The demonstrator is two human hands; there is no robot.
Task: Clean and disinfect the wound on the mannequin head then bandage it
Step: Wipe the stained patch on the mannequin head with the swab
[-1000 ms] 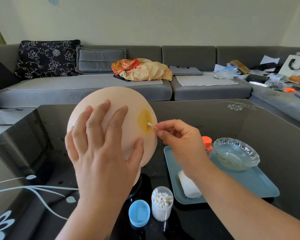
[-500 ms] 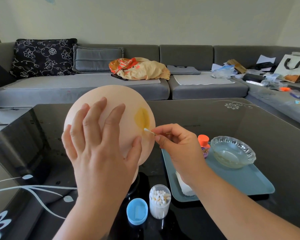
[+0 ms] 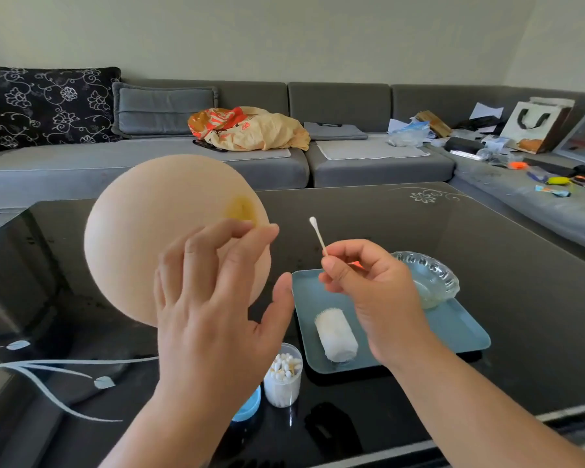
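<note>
The bald, skin-coloured mannequin head (image 3: 156,231) stands on the black glass table, with a yellow-brown stained wound (image 3: 240,208) on its right side. My left hand (image 3: 213,298) is spread in front of the head, fingers loosely bent; contact with the head is unclear. My right hand (image 3: 368,285) pinches a white cotton swab (image 3: 318,235), tip up, held right of the head and clear of the wound. A white bandage roll (image 3: 335,334) lies on the blue tray (image 3: 460,332). A glass bowl (image 3: 429,276) sits at the tray's back.
An open clear jar of cotton swabs (image 3: 282,376) stands near the table's front, its blue lid (image 3: 249,407) beside it, partly behind my left wrist. A grey sofa (image 3: 149,163) with cushions, bags and clutter runs behind and to the right of the table.
My right hand has pulled the swab away from the wound to the right and raised its tip. My left hand has shifted right and loosened from the head.
</note>
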